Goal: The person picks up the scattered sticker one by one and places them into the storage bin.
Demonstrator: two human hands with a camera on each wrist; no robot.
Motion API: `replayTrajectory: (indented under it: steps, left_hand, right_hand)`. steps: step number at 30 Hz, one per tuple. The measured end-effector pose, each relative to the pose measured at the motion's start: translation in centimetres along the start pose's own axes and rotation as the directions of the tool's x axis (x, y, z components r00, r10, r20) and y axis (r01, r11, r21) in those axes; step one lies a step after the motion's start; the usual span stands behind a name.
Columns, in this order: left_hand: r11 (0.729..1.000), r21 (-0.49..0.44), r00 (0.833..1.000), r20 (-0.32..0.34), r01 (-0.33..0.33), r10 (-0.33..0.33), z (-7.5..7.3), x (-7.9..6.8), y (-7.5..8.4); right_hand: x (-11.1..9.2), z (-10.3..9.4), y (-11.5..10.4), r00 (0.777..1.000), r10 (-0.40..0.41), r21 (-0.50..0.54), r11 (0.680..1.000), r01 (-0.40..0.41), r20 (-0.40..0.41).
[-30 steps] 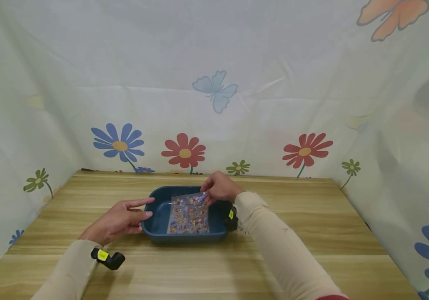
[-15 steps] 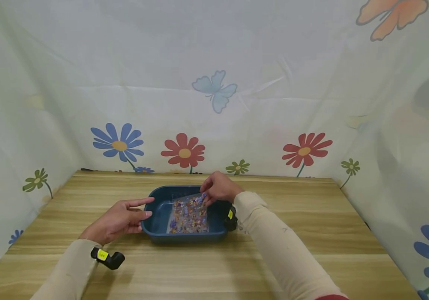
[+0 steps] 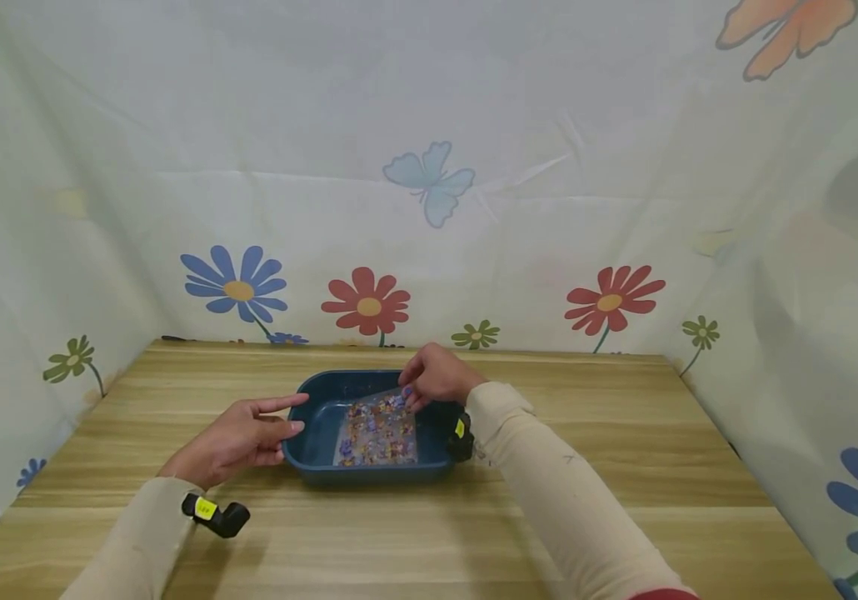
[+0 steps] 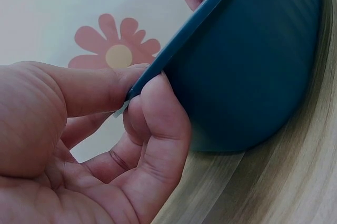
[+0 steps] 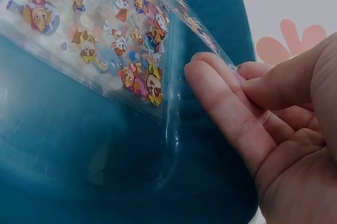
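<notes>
A dark blue-green plastic basin (image 3: pixel 324 433) stands on the table. My left hand (image 3: pixel 237 442) is at its left side. Seen from the left wrist, the thumb and curled fingers (image 4: pixel 163 113) pinch the basin's rim. Inside the basin lies a clear plastic bag (image 3: pixel 376 433) printed with small colourful cartoon characters. Its upper right corner is pinched between the thumb and fingers of my right hand (image 3: pixel 438 377), over the basin's far right part. In the right wrist view one layer of the bag (image 5: pixel 113 39) rises toward these fingertips. The hand hides the pinched corner in the head view.
The wood-grain table (image 3: pixel 609 433) runs back to a pale curtain (image 3: pixel 519 250) printed with flowers and butterflies. That curtain also hangs along both sides. A small black wrist camera (image 3: pixel 215 517) is strapped to the left sleeve, another (image 3: pixel 462 437) to the right.
The bag's upper left part has sagged and its top edge now slants more, so the printed figures look shifted. Both hands keep their holds almost without moving.
</notes>
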State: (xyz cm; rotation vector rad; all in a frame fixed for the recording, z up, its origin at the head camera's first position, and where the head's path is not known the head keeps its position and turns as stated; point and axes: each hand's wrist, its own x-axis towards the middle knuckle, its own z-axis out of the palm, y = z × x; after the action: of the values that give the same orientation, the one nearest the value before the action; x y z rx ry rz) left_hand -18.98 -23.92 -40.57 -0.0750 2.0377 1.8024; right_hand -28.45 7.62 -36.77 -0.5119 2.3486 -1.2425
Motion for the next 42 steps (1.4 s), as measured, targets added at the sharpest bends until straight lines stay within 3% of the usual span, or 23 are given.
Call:
replayTrajectory:
  steps: [19, 42]
  left_hand:
    - [1.0, -0.015, 1.0, -0.001, -0.01, 0.01, -0.05, 0.04, 0.17]
    - [1.0, 0.004, 1.0, -0.007, -0.006, 0.006, 0.05, 0.15, -0.03]
  right_hand:
    - [-0.02, -0.16, 0.08, 1.0, 0.01, -0.049, 0.999, -0.009, 0.028]
    - [0.18, 0.42, 0.13, 0.996, 0.032, -0.241, 0.97, -0.01, 0.085]
